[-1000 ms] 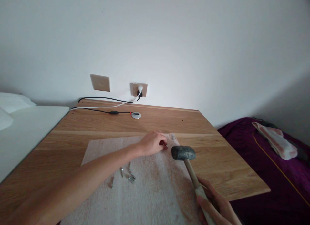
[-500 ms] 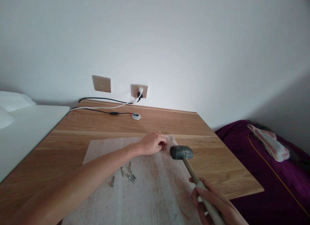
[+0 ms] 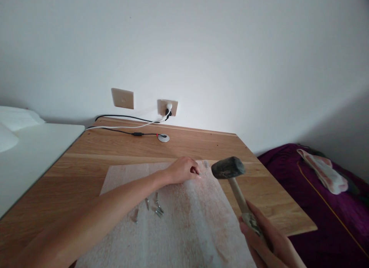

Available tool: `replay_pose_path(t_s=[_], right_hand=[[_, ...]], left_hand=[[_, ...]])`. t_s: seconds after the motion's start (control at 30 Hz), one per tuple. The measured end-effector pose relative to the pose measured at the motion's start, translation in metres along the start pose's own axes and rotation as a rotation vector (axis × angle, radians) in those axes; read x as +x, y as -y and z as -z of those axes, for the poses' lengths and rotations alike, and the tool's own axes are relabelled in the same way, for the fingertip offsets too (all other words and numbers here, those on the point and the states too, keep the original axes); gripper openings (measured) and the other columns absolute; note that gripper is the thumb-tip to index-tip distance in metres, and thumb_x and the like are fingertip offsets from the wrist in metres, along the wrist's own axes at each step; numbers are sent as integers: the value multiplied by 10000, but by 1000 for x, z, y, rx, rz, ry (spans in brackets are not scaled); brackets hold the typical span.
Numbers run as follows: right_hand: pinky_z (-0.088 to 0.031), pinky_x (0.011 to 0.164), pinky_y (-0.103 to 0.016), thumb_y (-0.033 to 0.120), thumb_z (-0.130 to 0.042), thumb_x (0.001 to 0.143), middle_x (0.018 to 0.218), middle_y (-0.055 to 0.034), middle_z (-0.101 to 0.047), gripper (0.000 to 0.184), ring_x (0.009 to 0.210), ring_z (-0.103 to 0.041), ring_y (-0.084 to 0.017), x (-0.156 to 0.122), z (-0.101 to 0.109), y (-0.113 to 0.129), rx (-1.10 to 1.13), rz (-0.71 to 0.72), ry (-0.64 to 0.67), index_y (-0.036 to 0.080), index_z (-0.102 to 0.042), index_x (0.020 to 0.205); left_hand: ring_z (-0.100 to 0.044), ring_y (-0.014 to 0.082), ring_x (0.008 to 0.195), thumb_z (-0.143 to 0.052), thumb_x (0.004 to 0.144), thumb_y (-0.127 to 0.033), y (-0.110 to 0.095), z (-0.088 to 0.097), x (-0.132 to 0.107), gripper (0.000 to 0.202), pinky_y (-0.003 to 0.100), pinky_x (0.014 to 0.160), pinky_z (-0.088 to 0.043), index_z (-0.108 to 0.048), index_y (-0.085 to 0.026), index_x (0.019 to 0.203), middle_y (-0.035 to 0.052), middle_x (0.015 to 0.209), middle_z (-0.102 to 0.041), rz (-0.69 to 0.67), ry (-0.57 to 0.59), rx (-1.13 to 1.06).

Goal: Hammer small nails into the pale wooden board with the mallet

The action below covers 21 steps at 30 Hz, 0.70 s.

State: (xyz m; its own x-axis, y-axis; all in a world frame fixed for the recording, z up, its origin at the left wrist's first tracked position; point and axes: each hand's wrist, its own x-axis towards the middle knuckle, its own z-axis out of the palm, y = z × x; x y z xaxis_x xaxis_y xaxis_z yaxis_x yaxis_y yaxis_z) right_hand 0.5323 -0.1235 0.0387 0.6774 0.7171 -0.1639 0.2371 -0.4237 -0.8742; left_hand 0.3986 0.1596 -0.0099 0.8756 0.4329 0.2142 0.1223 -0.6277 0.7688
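Note:
My left hand (image 3: pixel 182 170) reaches across a pale wooden board (image 3: pixel 184 222) and pinches a small nail (image 3: pixel 198 175) upright near the board's far right corner. My right hand (image 3: pixel 266 243) grips the wooden handle of a hammer (image 3: pixel 228 168) with a dark head. The hammer head hangs in the air just right of the pinched nail, above the board's edge. Several loose nails (image 3: pixel 154 209) lie on the board below my left forearm.
The board rests on a wooden desk (image 3: pixel 95 152). Black and white cables (image 3: pixel 127 126) run from a wall socket (image 3: pixel 167 106) to a round grommet (image 3: pixel 163 137). A white surface (image 3: pixel 25 152) stands left; a purple bed (image 3: pixel 331 206) with a folded cloth (image 3: pixel 324 170) lies right.
The hammer head has risen and swung to the right, away from the board. My right hand has shifted a little right with it. My left hand has stayed pinched on the nail.

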Motion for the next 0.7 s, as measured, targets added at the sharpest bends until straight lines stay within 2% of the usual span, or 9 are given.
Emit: replay_pose_path(t_s=[0.03,0.1,0.2,0.3,0.4,0.47,0.53,0.6,0.7], right_hand=[[-661,813,-281,696,-762,764,1277,-91,-762,775,1147,-745,-300,1,-4,0,-53,62,-20,260,-671,1398],[-638,942,-346,680,-699,826,1260,-92,-773,719,1209,-719,-329,3,-13,1,-163,188,-37,227,-699,1385],[-555,1091,-402,623,-645,890,1228,-94,-790,661,1244,-704,-327,7,-23,3,-246,274,30,201,-694,1396],[-584,1037,-372,605,-642,897,1221,-90,-793,630,1207,-725,-306,10,-23,3,-255,278,69,207,-702,1381],[-637,913,-356,634,-659,874,1086,-72,-820,686,1144,-750,-315,9,-21,3,-257,253,18,210,-676,1414],[-627,941,-370,638,-643,880,1054,-78,-822,691,1150,-747,-321,9,-21,6,-277,258,19,201,-678,1415],[-591,1014,-376,613,-635,889,1111,-94,-817,648,1161,-743,-318,9,-21,10,-291,278,38,188,-712,1371],[-583,1024,-374,599,-650,880,1124,-89,-815,621,1162,-742,-317,9,-21,14,-281,277,46,198,-730,1347],[-636,879,-351,604,-693,845,906,-58,-815,650,1117,-752,-325,7,-18,17,-234,231,30,224,-714,1372]], left_hand=[[-670,147,729,-854,779,-212,1,0,1,109,223,680,-438,-798,-130,822,57,805,-764,-1,-5,-4],[-660,143,719,-857,773,-211,2,-1,1,116,221,671,-433,-795,-126,822,54,791,-754,-18,-23,-6],[-649,144,721,-847,768,-192,5,-2,2,89,228,672,-423,-795,-131,808,46,777,-744,-52,-36,30],[-656,149,735,-827,771,-168,7,-2,3,48,236,688,-430,-800,-141,800,49,794,-752,-66,-31,48],[-667,155,742,-852,774,-215,7,-3,3,94,242,699,-442,-804,-141,808,57,808,-761,-62,-31,25],[-665,154,736,-853,773,-205,7,-3,3,85,240,688,-434,-805,-143,805,54,799,-761,-57,-34,26],[-665,150,737,-823,782,-155,6,-2,3,28,235,682,-425,-805,-148,803,47,791,-761,-58,-37,40],[-666,148,742,-810,791,-147,4,-1,3,16,231,685,-425,-804,-153,806,44,797,-762,-66,-33,51],[-674,155,759,-817,808,-191,3,0,2,47,238,702,-435,-806,-155,836,52,836,-769,-83,-17,63]])
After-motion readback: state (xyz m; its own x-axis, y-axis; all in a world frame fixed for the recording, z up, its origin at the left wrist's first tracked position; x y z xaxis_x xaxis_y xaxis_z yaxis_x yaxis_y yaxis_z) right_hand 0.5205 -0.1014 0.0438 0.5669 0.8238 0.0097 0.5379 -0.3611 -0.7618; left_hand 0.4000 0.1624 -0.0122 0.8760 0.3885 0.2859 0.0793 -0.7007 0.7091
